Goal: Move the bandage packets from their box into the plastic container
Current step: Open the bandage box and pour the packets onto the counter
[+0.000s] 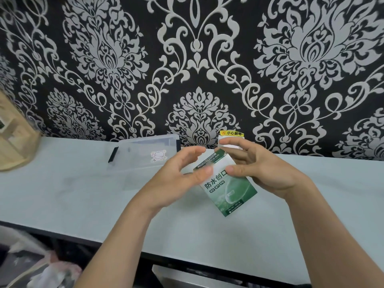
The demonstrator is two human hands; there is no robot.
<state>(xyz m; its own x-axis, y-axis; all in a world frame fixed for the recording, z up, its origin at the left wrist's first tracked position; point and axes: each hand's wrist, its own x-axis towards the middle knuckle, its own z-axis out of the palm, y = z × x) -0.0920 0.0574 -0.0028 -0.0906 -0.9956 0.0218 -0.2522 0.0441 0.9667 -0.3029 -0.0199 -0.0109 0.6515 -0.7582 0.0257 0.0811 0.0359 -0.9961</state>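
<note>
The bandage box (226, 190) bears large dark green characters 防水创口, with the end of the line hidden. The smaller print beneath is too blurred to read. A yellow label (232, 133) by the wall reads 小心触电, next to a warning triangle.

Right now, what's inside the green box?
Nothing inside shows. The left hand and right hand hold the box, and its printed walls cover whatever is in it.

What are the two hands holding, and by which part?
The box. The left hand and the right hand both grip its upper half, thumbs on the printed front, other fingers near the top end. Its lower end is free.
</note>
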